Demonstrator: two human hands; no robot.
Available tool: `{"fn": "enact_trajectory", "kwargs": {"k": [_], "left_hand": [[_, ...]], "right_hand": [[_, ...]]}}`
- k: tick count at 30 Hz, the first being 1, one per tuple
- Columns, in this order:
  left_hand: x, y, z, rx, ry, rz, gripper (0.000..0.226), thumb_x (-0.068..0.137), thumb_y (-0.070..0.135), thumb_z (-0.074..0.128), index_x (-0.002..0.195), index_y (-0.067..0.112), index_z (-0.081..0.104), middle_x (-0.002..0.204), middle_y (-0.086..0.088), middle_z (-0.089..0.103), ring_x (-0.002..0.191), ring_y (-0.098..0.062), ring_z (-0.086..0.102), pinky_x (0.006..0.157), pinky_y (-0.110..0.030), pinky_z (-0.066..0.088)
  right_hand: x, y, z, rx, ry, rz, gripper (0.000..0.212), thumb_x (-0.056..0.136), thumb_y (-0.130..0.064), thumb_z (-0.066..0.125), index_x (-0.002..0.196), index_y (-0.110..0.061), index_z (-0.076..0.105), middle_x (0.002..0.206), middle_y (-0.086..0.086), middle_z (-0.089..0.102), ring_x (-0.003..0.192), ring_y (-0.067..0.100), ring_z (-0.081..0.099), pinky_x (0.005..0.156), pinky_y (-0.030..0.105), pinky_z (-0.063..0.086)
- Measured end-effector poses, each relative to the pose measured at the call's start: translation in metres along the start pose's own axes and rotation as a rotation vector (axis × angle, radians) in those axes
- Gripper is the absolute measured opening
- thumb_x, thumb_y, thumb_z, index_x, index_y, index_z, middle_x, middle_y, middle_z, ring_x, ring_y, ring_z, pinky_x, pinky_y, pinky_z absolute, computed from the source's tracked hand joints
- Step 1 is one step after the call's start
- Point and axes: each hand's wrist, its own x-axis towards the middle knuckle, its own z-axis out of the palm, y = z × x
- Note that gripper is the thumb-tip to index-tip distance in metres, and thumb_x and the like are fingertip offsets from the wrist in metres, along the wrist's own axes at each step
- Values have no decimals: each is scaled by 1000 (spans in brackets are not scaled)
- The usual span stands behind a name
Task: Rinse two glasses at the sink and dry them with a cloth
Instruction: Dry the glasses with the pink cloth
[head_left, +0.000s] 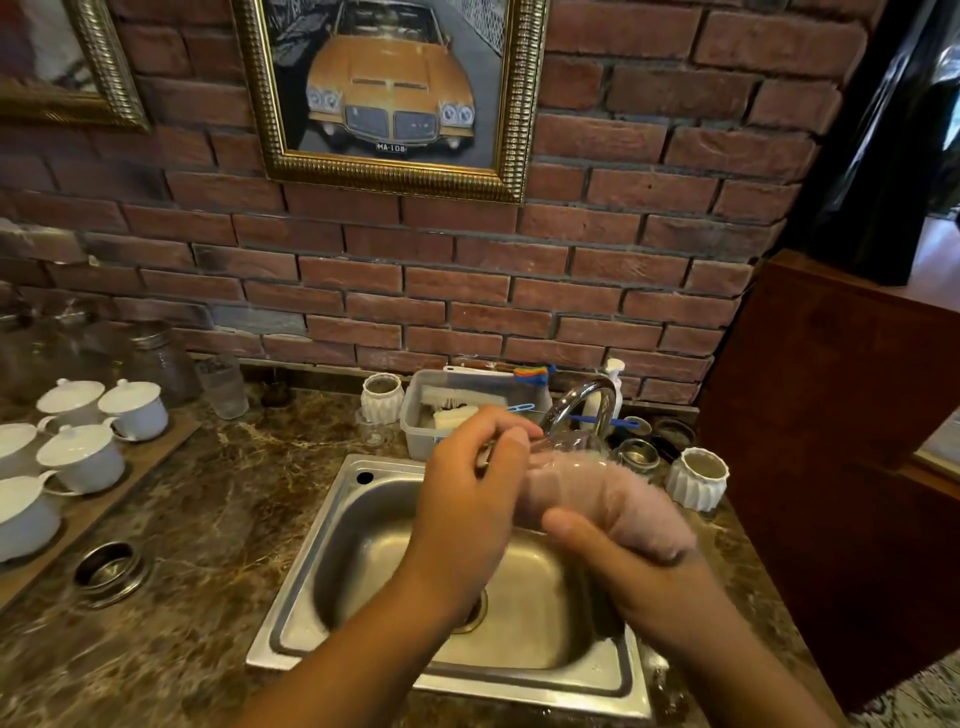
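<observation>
A: Why keep the glass (569, 448) over the sink (389, 467)?
B: So the drips land in the basin, I'd guess. The left hand (467, 499) pinches its rim to steady it, while the right hand (644, 577) grips the pink cloth (634, 504) against the glass to dry it.

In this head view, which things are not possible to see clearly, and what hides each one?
1. The glass: head view; motion blur and the pink cloth cover it, so wet or dry is unclear.
2. The right hand: head view; its fingers are under the cloth.
3. The faucet spout end: head view; it is behind the left hand and the glass, so running water is unclear.
4. The sink drain: head view; partly behind the left forearm.
</observation>
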Motion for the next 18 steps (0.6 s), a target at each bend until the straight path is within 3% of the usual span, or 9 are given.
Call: {"fn": "enact_trajectory", "kwargs": {"k": [2, 4, 5, 7, 10, 12, 14, 16, 18], "left_hand": [[7, 6, -1, -298, -45, -551, 23, 96, 29, 53, 82, 16, 67, 72, -3, 64, 56, -14, 56, 38, -21, 34], [8, 7, 1, -434, -34, -777, 23, 95, 28, 54, 80, 16, 67, 70, -6, 66, 59, -21, 58, 43, -18, 33], [6, 5, 2, -417, 4, -719, 24, 96, 27, 53, 80, 16, 68, 72, -8, 67, 65, -24, 60, 47, -21, 35], [-4, -4, 6, -243, 117, -264, 28, 99, 25, 48, 82, 14, 68, 74, -7, 67, 70, -21, 61, 48, -24, 42], [-13, -21, -3, 250, 58, 507, 29, 96, 24, 46, 97, 8, 69, 90, -3, 68, 85, -13, 64, 70, -22, 51], [-13, -28, -12, 386, -64, 582, 29, 96, 27, 47, 105, 9, 67, 99, -1, 67, 92, -11, 63, 77, -22, 51], [-14, -20, -21, 320, -186, 280, 25, 95, 39, 51, 112, 24, 62, 102, 9, 65, 91, -8, 65, 77, -24, 56], [-13, -17, -33, 139, -447, -192, 29, 92, 48, 61, 116, 33, 57, 105, 7, 67, 92, -8, 69, 78, -33, 61], [-9, -24, -48, -107, -753, -450, 44, 87, 47, 71, 124, 25, 58, 109, -9, 69, 96, -31, 68, 80, -51, 54]], "right_hand": [[6, 2, -2, -588, -157, -164, 13, 94, -52, 51, 102, -57, 61, 106, -37, 63, 103, -4, 63, 88, 15, 50], [9, 3, -4, -822, -215, -123, 28, 90, -62, 41, 105, -55, 63, 109, -35, 63, 109, -3, 59, 98, 26, 48], [9, 5, -4, -773, -184, -160, 29, 92, -59, 44, 107, -47, 66, 109, -29, 68, 107, -2, 61, 96, 29, 50], [3, 2, 2, -405, -107, -140, 19, 95, -46, 56, 105, -37, 70, 104, -20, 73, 100, 5, 68, 89, 31, 56], [0, 1, 6, 325, 82, 256, 21, 77, -41, 65, 90, -29, 77, 95, -2, 78, 97, 29, 73, 84, 42, 58], [2, 8, 4, 383, 95, 338, 25, 74, -36, 64, 86, -20, 78, 94, 6, 78, 94, 23, 74, 78, 34, 59], [6, 5, 0, 245, 37, 305, 22, 77, -36, 63, 86, -20, 76, 92, 4, 77, 86, 15, 74, 72, 25, 58], [8, 2, -7, 93, -87, 178, 17, 85, -29, 62, 83, -17, 73, 91, 0, 76, 83, 10, 72, 72, 19, 55], [9, -4, -10, 24, -263, 97, 14, 89, -24, 61, 88, -16, 73, 91, -3, 75, 86, 3, 70, 76, 13, 52]]}}
